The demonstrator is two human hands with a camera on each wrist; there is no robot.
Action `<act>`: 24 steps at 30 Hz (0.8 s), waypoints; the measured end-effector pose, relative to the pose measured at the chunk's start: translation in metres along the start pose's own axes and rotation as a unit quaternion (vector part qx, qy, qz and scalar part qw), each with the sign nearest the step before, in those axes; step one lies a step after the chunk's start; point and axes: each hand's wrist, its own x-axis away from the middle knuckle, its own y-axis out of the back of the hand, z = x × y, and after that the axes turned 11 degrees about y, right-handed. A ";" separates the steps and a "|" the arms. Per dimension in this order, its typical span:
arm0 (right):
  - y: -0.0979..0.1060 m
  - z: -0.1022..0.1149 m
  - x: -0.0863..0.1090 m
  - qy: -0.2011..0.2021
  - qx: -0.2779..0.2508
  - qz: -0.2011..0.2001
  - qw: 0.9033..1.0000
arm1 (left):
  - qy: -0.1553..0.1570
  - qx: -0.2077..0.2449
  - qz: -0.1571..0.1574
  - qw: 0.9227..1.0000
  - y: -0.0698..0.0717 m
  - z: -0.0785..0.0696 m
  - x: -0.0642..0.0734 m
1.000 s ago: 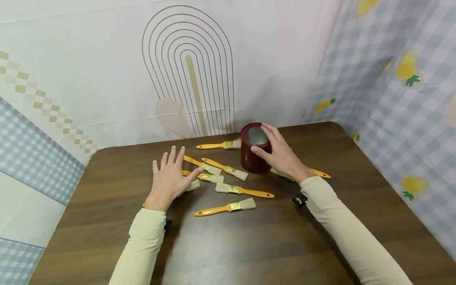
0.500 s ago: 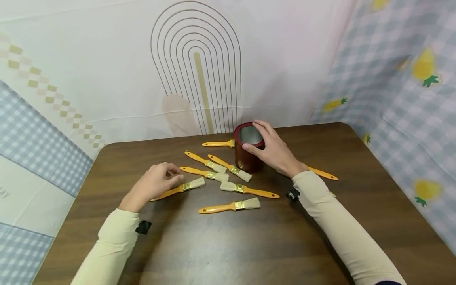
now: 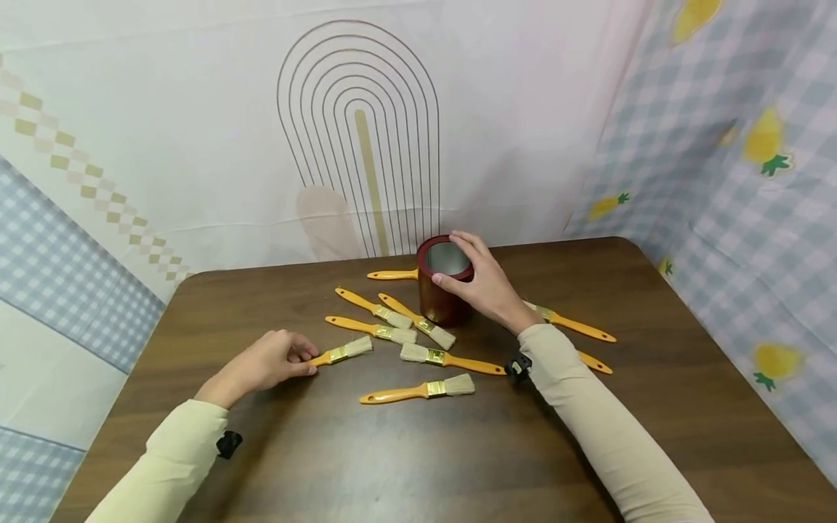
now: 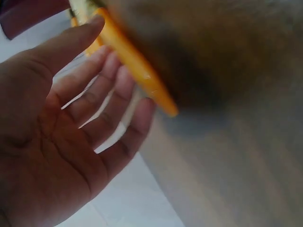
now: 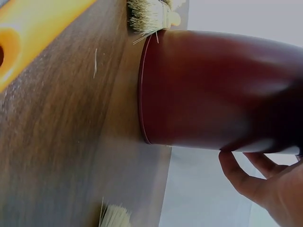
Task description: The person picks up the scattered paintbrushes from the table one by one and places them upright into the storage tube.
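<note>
In the head view, the left hand [image 3: 268, 361] pinches a paintbrush [image 3: 338, 354], left of and nearer the person than the red cup [image 3: 439, 301]; the right hand [image 3: 487, 285] grips the cup's rim. Left wrist: thumb and fingertips meet the handle [image 4: 138, 66]; a firm pinch should limit twisting. Right wrist: fingertips touch the upright cup; light pressure should steady it.

Brush handles [image 3: 392, 394]: smooth, glossy, plastic or painted wood, unclear. Ferrules [image 3: 436, 388]: shiny metal. Bristles [image 3: 461, 385]: rough, matt. Cup [image 5: 208, 90]: smooth, slight sheen. Desk [image 3: 392, 465]: wood grain, semi-gloss. Backdrop [image 3: 510, 109]: creased matt cloth.
</note>
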 end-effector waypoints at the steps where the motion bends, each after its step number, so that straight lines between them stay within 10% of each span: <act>1: 0.000 0.001 0.000 0.000 -0.001 -0.004 1.000 | -0.002 0.002 -0.004 1.000 -0.002 0.000 -0.001; 12: -0.006 -0.001 0.001 -0.004 -0.004 -0.009 1.000 | -0.064 0.032 0.032 0.997 -0.007 0.004 0.002; 19: -0.007 0.001 0.002 -0.006 -0.011 -0.013 1.000 | -0.069 0.139 -0.037 0.987 0.008 -0.024 0.002; 24: -0.004 0.001 0.002 -0.008 -0.013 -0.015 1.000 | -0.076 0.137 -0.095 0.983 0.028 -0.064 -0.012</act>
